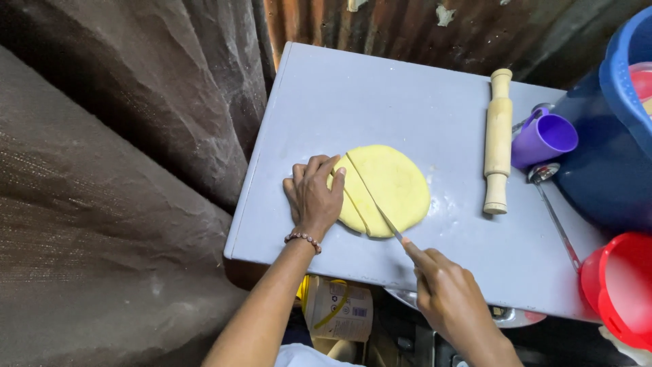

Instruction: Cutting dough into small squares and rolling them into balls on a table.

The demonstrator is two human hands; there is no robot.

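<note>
- The flat yellow dough round point(390, 187) is lying mid-worktop point(380, 102), being sliced along a cut line left of centre.
- The dough's left edge is being pressed by the left hand point(314, 197), fingers spread flat.
- A knife point(380, 214) is being gripped by the right hand point(445, 285), closed round the handle.
- A rolling pin point(498, 139) is lying to the right, purple cup point(547, 139) just beside it.
</note>
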